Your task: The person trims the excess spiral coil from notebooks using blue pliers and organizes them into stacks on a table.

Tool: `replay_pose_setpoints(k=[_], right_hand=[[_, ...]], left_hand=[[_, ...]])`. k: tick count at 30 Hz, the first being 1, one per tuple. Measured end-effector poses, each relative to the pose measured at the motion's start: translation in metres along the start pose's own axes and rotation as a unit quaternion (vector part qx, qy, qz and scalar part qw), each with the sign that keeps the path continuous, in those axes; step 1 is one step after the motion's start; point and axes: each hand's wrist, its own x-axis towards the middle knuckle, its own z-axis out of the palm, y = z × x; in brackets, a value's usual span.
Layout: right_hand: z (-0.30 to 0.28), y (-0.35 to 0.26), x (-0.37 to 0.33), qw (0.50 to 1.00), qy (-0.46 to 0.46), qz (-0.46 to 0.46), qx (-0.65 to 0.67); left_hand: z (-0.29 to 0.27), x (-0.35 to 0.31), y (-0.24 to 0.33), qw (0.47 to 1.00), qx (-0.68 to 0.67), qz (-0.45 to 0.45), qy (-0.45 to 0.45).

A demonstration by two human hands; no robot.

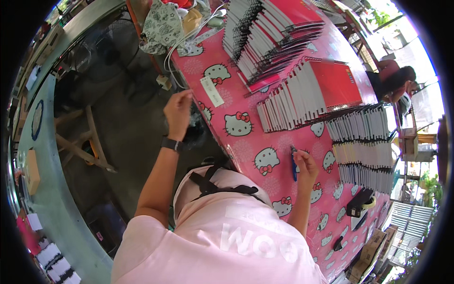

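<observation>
Blue-handled tool [294, 169] sat inside left edge of bench [279, 138], at right hand [306, 165], fingers curled, hold unclear. Left hand [178, 112] half-closed, contents unclear. Tool looked light, stiff; best gripped by handle [295, 175].

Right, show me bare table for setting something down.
Bare pink tablecloth lies between the white paper slip, the red-covered spiral notebooks and the right hand. Another patch separates that hand from the black tape dispenser. Notebook stacks crowd the far end and right edge.
</observation>
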Motion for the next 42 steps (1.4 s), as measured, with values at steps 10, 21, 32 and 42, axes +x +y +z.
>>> replay_pose_setpoints(k=[10, 21, 32, 42], right_hand=[[0.043, 0.025, 0.034, 0.929, -0.009, 0.202, 0.311], [0.056, 0.018, 0.087, 0.939, -0.062, 0.15, 0.305], [0.017, 0.041, 0.141, 0.888, -0.158, 0.136, 0.409], [0.047, 0.039, 0.012, 0.937, 0.1, 0.17, 0.287]], left_hand=[[0.159, -0.021, -0.001, 0.914, -0.067, 0.171, -0.362], [0.133, -0.057, -0.018, 0.901, 0.021, 0.014, -0.432], [0.141, -0.089, 0.003, 0.866, -0.042, 0.093, -0.489], [0.201, 0.03, 0.015, 0.838, -0.059, 0.054, -0.54]])
